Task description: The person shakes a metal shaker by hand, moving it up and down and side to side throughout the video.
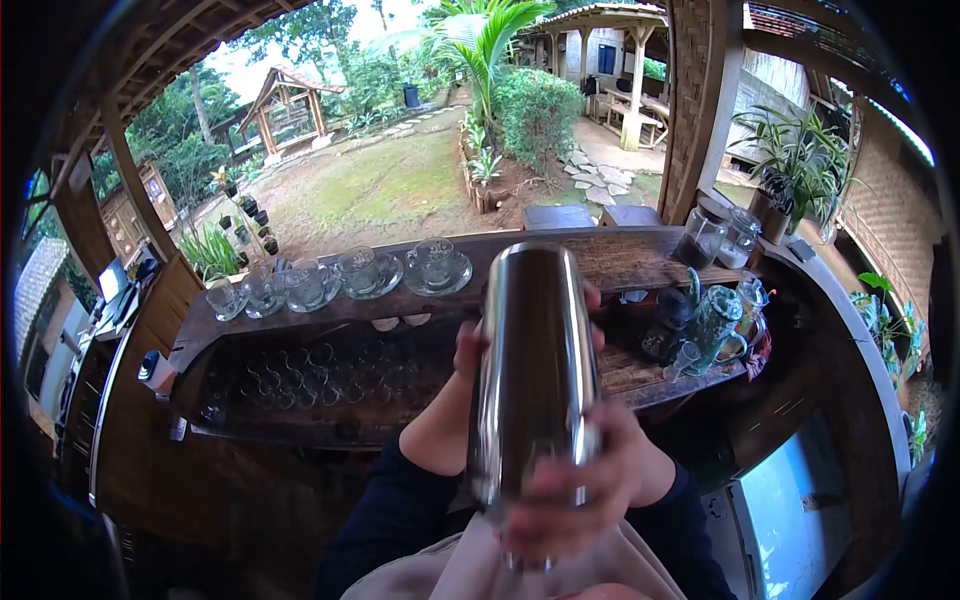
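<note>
A tall, shiny metal cocktail shaker is held up in front of my body, its flat end uppermost. My left hand grips its upper part from behind, with fingertips showing past the right side. Lower down, my right hand is wrapped around the near right side, smeared by motion. The shaker's bottom end is partly covered by the right fingers. Beyond it, the wooden counter carries a row of clear glass cups on saucers, the closest being a glass cup left of the shaker.
Several glasses stand on a lower shelf at left. Two lidded jars sit on the counter at right, above a green patterned pitcher. A light blue, glossy surface lies at lower right. Past the counter is a garden.
</note>
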`<state>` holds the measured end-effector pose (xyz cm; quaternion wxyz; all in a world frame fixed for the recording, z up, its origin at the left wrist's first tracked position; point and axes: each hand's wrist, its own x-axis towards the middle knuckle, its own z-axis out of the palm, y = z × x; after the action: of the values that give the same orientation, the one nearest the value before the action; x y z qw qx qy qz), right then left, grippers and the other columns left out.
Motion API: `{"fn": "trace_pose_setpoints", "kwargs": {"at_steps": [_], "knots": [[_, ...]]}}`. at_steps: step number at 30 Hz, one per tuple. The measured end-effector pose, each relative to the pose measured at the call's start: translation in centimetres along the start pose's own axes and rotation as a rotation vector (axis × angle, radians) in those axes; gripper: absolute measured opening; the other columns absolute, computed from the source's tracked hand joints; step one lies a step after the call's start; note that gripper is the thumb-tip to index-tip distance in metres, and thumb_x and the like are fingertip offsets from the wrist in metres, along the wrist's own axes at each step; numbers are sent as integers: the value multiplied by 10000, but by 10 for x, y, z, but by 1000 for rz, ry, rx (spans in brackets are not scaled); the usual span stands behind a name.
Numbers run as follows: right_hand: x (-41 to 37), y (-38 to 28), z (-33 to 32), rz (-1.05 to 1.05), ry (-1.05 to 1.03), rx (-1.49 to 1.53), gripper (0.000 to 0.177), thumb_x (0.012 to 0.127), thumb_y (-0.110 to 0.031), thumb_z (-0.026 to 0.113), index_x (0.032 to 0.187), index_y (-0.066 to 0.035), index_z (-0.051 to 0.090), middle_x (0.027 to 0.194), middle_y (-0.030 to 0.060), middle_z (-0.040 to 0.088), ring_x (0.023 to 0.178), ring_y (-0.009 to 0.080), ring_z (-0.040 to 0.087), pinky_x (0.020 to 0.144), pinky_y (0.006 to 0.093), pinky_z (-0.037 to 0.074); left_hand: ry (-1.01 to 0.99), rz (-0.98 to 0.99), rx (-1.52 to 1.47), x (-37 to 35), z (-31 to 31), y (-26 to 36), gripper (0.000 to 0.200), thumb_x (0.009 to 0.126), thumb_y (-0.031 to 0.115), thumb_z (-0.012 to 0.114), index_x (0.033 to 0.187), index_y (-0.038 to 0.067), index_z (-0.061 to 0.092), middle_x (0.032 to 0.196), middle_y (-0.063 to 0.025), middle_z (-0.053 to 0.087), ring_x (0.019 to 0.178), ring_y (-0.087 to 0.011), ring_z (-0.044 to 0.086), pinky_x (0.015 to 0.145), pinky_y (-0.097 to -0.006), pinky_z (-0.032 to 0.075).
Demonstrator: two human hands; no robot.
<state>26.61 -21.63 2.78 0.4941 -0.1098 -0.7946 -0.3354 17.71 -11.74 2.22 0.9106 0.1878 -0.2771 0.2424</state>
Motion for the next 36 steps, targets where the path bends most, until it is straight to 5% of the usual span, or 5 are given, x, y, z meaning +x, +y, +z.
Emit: {"fn": "trace_pose_setpoints", "kwargs": {"at_steps": [9, 17, 23, 29, 36], "knots": [[-16, 43, -6, 859, 277, 37, 520, 564, -248, 785, 1022, -62, 621, 1147, 171, 540, 1069, 357, 527, 899, 454, 413, 444, 35, 31, 25, -31, -12, 426, 920, 366, 426, 1159, 25, 518, 1046, -147, 605, 907, -220, 621, 751, -343, 539], [-41, 6, 2, -74, 553, -79, 594, 731, -334, 707, 1260, -323, 436, 1098, 10, 515, 1054, 174, 509, 904, 484, 397, -108, 53, 301, 27, -5, -48, 743, 805, 488, 581, 1292, -29, 362, 1251, -195, 446, 1031, -307, 564, 828, -443, 516], [-51, 66, -66, 960, 308, 181, 469, 601, -289, 737, 1003, -80, 618, 1100, 171, 572, 1037, 374, 544, 879, 497, 410, 292, 24, 18, 57, -68, -65, 484, 894, 449, 420, 1119, 38, 545, 1015, -128, 627, 911, -253, 619, 825, -387, 511], [-47, 45, -130, 99, -1, 79, 537, 673, -329, 719, 1101, -58, 541, 1213, 126, 518, 1117, 374, 498, 996, 483, 352, -510, -74, 216, 84, -29, -105, 789, 808, 429, 644, 1339, -17, 267, 1286, -224, 393, 1113, -327, 514, 854, -459, 507], [-72, 66, -97, 876, 290, 228, 428, 633, -241, 739, 1011, -72, 631, 1112, 184, 570, 1135, 353, 501, 964, 545, 344, 387, 196, 29, 79, -69, -103, 517, 881, 476, 457, 1118, 27, 553, 993, -130, 630, 870, -241, 629, 832, -394, 508]]}}
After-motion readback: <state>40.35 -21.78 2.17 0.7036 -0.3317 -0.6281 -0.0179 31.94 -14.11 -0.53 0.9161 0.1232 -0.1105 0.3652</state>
